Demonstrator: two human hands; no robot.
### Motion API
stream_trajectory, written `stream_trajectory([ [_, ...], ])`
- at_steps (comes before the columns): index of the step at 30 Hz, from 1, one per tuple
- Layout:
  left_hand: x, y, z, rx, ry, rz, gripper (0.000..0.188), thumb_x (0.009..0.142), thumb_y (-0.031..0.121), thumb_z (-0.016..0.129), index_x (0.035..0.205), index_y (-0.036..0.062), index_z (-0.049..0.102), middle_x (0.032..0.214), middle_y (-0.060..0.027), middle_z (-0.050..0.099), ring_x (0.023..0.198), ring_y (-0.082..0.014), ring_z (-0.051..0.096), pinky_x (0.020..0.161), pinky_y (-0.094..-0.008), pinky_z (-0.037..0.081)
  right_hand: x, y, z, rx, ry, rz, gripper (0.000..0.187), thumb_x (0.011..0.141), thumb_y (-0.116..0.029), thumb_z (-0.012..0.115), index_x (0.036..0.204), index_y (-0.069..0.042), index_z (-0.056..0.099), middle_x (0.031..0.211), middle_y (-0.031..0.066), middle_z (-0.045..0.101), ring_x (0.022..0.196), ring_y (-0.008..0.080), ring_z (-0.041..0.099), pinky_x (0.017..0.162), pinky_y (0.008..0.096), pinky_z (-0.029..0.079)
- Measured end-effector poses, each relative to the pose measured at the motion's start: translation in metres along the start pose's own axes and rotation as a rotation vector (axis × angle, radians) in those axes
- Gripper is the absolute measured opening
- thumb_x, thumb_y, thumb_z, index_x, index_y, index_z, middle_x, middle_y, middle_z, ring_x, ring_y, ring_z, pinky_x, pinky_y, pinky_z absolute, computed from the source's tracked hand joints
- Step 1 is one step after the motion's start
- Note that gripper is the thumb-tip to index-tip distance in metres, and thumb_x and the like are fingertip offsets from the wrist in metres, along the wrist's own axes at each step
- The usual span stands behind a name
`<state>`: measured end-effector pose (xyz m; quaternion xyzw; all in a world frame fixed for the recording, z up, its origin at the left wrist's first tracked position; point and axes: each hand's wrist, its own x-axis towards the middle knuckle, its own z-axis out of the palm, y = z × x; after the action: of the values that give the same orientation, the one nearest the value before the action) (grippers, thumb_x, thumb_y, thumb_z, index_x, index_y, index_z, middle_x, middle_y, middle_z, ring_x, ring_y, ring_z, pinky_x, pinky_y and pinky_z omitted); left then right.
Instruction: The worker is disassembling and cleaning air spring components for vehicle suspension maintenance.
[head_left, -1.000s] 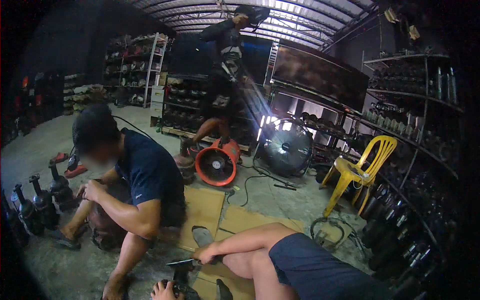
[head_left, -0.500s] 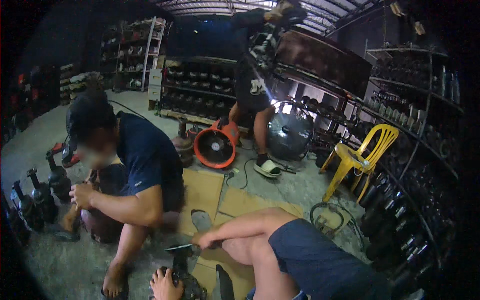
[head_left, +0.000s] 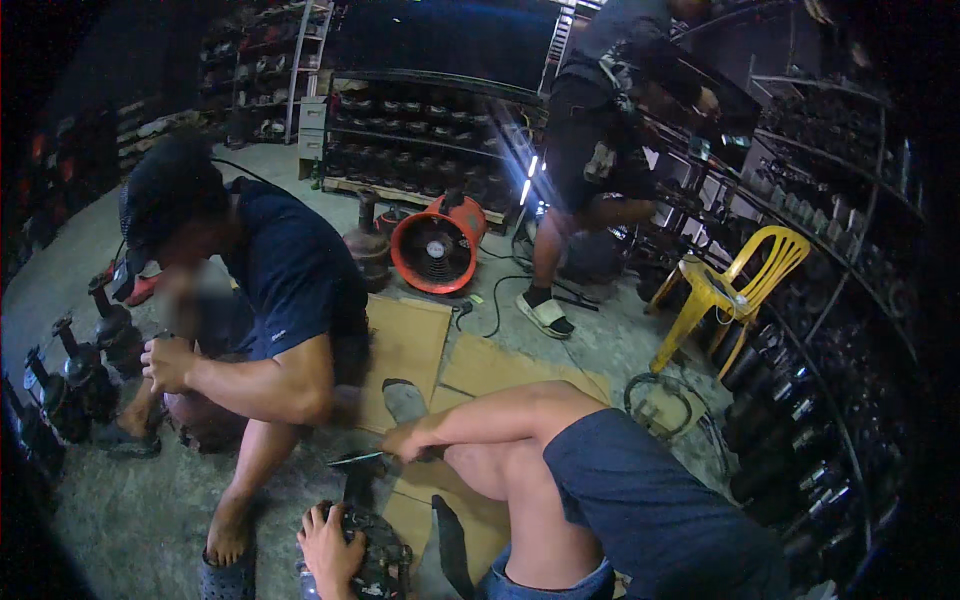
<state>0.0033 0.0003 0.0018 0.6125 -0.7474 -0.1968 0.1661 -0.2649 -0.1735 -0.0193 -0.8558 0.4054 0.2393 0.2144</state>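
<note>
My left hand (head_left: 333,545) lies over a dark, greasy metal assembly (head_left: 380,560) at the lower edge, its fingers curled over the top. My right hand (head_left: 405,440) grips a thin, pale bar-like tool (head_left: 356,459), pointing left above the assembly; its exact kind is hard to make out. The right arm reaches in from the right, out of a dark sleeve (head_left: 640,490). Beneath that arm my bare knee is bent. Sheets of flat cardboard (head_left: 405,335) lie on the floor beyond, with a grey slipper (head_left: 403,398) on them.
A co-worker (head_left: 290,270) sits at the left, hands over a dark round part. Several bottle-shaped metal units (head_left: 85,370) stand beside them. Behind are an orange blower fan (head_left: 435,250), a standing person (head_left: 590,150), a yellow chair (head_left: 735,290), a coiled hose (head_left: 665,400) and loaded racks (head_left: 415,150).
The standing person has shifted right and leans toward the racks. My hands keep nearly the same places, the right hand and its tool slightly higher in the picture. The seated co-worker's head has tilted slightly.
</note>
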Motion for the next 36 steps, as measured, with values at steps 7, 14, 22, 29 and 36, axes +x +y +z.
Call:
stream_trajectory([
  [7,-0.003,0.004,-0.002,0.003,0.012,-0.018,0.058,0.072,0.027,0.075,0.128,0.0142,0.064,0.134,-0.0156,0.056,0.133,-0.0363,0.047,0.107,-0.0521,0.04,-0.001,0.0,0.0,-0.082,0.039,0.002,0.027,0.081,-0.018,0.07,0.102,-0.001,0.072,0.085,0.0181,0.074,0.079,0.0352,0.073,0.068,0.0475,0.056],
  [14,-0.001,0.005,-0.005,-0.02,0.013,0.0,0.057,0.073,0.027,0.075,0.128,0.0147,0.064,0.136,-0.0159,0.056,0.134,-0.0361,0.046,0.108,-0.0521,0.039,0.009,0.006,0.005,-0.093,-0.016,0.03,0.024,0.081,-0.018,0.066,0.096,-0.001,0.072,0.083,0.0177,0.074,0.079,0.0342,0.073,0.068,0.0482,0.055],
  [22,-0.003,0.008,-0.006,0.005,0.026,-0.014,0.058,0.073,0.022,0.074,0.129,0.0128,0.064,0.136,-0.013,0.056,0.132,-0.0359,0.049,0.109,-0.0501,0.041,-0.001,0.0,-0.001,-0.102,0.021,0.016,0.022,0.08,-0.019,0.069,0.092,-0.001,0.072,0.082,0.0174,0.074,0.078,0.0337,0.073,0.068,0.048,0.055],
  [29,-0.001,0.005,-0.002,-0.03,-0.008,-0.033,0.055,0.073,0.025,0.075,0.126,0.0131,0.064,0.136,-0.0166,0.055,0.134,-0.0369,0.046,0.109,-0.0525,0.038,0.005,0.004,0.002,-0.081,-0.038,0.046,0.029,0.082,-0.018,0.069,0.105,-0.002,0.069,0.094,0.0191,0.074,0.09,0.0365,0.072,0.075,0.0492,0.055],
  [36,-0.001,0.005,-0.003,-0.024,0.009,-0.031,0.054,0.073,0.025,0.075,0.125,0.0126,0.065,0.137,-0.0163,0.055,0.134,-0.037,0.046,0.109,-0.0526,0.038,0.015,0.009,0.01,-0.084,-0.063,0.084,0.038,0.084,-0.018,0.066,0.119,-0.004,0.063,0.105,0.0222,0.073,0.101,0.0398,0.07,0.081,0.052,0.055],
])
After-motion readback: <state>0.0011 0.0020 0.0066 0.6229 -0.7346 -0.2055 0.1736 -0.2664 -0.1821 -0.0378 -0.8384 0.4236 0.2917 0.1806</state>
